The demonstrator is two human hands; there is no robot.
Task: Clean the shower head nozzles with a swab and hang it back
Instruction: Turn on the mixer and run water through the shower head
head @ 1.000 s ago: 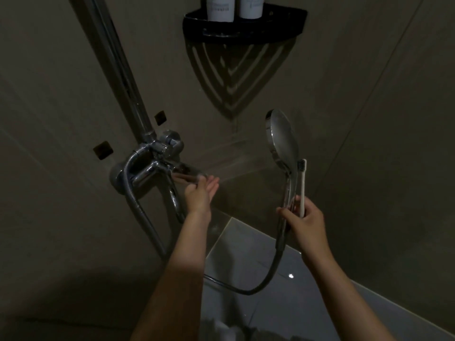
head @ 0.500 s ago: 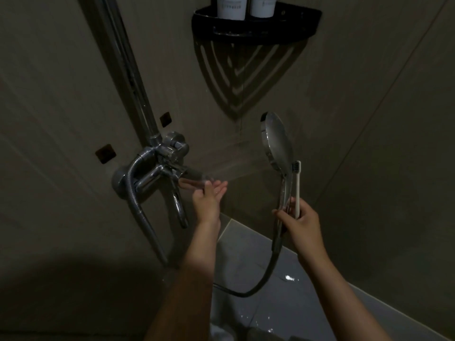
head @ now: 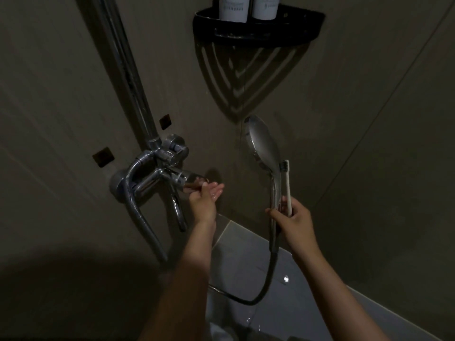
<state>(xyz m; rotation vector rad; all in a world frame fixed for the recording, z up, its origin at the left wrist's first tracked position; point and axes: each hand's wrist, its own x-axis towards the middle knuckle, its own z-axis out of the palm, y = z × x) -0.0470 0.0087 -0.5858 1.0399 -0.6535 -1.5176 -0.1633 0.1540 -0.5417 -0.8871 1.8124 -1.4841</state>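
Closest to me, below and right of the tap [head: 157, 173], there's pale glossy floor [head: 246, 254] with a few wet glints on it. The hose [head: 266, 279] droops low over it, then climbs up on the right of the tap.

My right hand [head: 294, 222] is out right of the tap. Its fingers are curled round the handle of the shower head [head: 264, 141], and a white brush [head: 286, 185] is pinned against the handle in the same grip. The bristles point up, just beside the head's neck. The head stands upright, above and right of the tap, face turned toward it. Can't make out the nozzles from this angle, too dark.

My left hand [head: 204, 200] is right at the tap's lever [head: 194, 180]. It's palm up, fingers straight and loose and shiny wet, touching the lever's end and gripping nothing.

Behind the tap it's all big dull grey-brown wall [head: 61, 94] tiles, really dim. A chrome pipe [head: 125, 70] runs up from the tap. Farthest off, high above and right of the tap, a black corner shelf [head: 258, 28] carries two white bottles [head: 232, 7] and throws a striped shadow down the wall.
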